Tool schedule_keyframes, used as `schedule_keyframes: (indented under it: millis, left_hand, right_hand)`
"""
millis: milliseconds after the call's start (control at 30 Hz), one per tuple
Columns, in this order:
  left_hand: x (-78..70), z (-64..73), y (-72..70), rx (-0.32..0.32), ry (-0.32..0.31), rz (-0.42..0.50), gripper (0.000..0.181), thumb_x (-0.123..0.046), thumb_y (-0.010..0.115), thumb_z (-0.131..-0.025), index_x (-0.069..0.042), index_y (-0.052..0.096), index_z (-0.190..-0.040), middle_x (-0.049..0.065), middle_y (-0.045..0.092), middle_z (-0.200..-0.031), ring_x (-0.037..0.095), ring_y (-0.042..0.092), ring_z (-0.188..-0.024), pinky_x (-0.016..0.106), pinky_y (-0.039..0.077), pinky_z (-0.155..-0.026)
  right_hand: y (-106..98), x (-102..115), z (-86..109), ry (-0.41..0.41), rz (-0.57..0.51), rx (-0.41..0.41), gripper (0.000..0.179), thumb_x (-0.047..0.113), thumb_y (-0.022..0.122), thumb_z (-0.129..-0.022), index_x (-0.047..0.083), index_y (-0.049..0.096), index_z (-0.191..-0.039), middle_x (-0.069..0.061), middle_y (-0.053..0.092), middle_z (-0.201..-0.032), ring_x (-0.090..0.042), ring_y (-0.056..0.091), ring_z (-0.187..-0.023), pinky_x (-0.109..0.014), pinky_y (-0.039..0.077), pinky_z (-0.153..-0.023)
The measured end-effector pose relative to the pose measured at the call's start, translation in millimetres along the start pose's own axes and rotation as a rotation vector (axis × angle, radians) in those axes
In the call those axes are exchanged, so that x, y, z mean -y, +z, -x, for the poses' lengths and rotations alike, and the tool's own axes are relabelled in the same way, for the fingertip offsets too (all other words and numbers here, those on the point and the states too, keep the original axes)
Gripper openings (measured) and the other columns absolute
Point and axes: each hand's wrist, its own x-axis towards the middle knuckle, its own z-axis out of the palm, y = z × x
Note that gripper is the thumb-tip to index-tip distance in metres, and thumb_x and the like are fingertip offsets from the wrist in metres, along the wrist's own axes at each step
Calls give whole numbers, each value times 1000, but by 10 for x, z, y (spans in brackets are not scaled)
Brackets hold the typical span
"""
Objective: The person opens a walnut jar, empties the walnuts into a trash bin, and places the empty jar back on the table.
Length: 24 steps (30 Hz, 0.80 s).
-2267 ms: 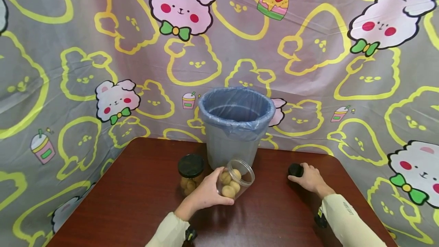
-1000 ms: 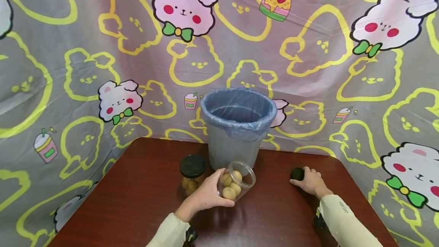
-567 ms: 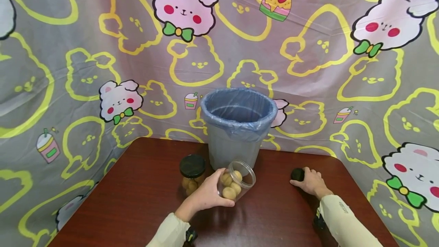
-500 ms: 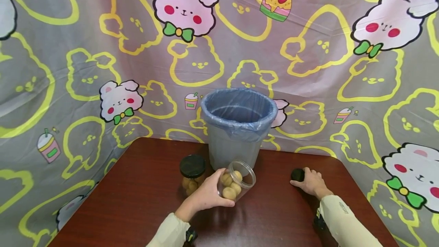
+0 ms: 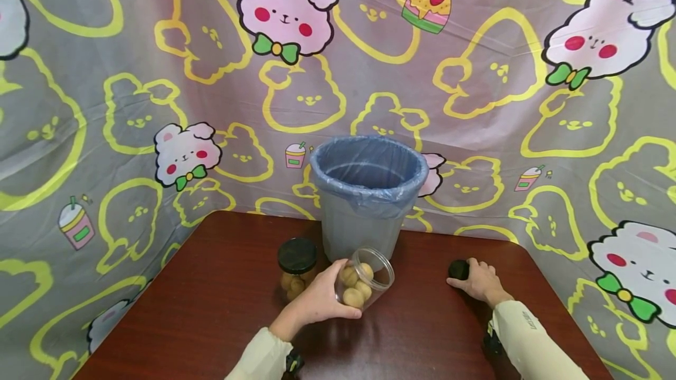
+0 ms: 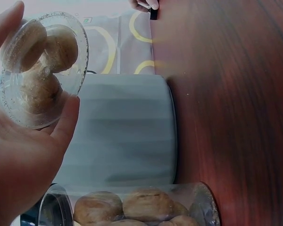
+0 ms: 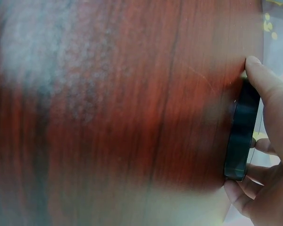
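Observation:
My left hand (image 5: 319,298) grips a clear plastic jar (image 5: 377,260) without a lid, tilted with its mouth up and to the right. Inside lie several round tan walnuts (image 5: 355,297), also seen through the jar's bottom in the left wrist view. Far to the right, my right hand (image 5: 482,280) holds a round black lid (image 5: 458,270) by its rim, thumb on one side and fingers on the other. In the right wrist view the lid (image 7: 242,132) appears flat on the table. A second jar (image 5: 296,260) with a black lid, holding similar walnuts, stands left of my left hand.
A grey bin (image 5: 359,227) with a blue liner (image 5: 369,195) stands at the back middle of the dark red wooden table (image 5: 211,286), just behind the tilted jar. A patterned cloth (image 5: 369,75) hangs around the table's back and sides.
My right hand has lowered the black lid slightly to the table surface since the earliest frame. It has stayed still since then. My left hand and the tilted jar barely move.

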Motion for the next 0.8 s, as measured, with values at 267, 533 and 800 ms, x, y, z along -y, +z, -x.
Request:
schedule_keyframes:
  millis: [267,533,800]
  left_hand:
    - [-11,-4,-5,-10,29,3,90,-31,88,-61,-7,41,-134,5,51,-129,17,50,-115,37,40,-97]
    - [-81,1,-72,-17,19,24,94,-34,88,-60,-7,40,-136,3,51,-129,16,49,-115,37,40,-98]
    - [-222,5,-226,-29,30,32,94,-31,89,-59,-9,40,-137,0,51,-127,13,50,-111,35,41,-95]
  right_hand:
    - [-13,-7,19,3,4,2,105,68,67,-71,-16,35,-128,-41,39,-119,-58,34,-108,-65,32,-88]
    - [-85,60,59,-6,-1,4,99,64,63,-77,-16,35,-128,-41,37,-120,-59,33,-110,-65,33,-87]
    - [-278,194,72,-75,-38,-76,63,36,56,-92,-15,41,-126,-37,43,-119,-57,37,-109,-62,36,-86]
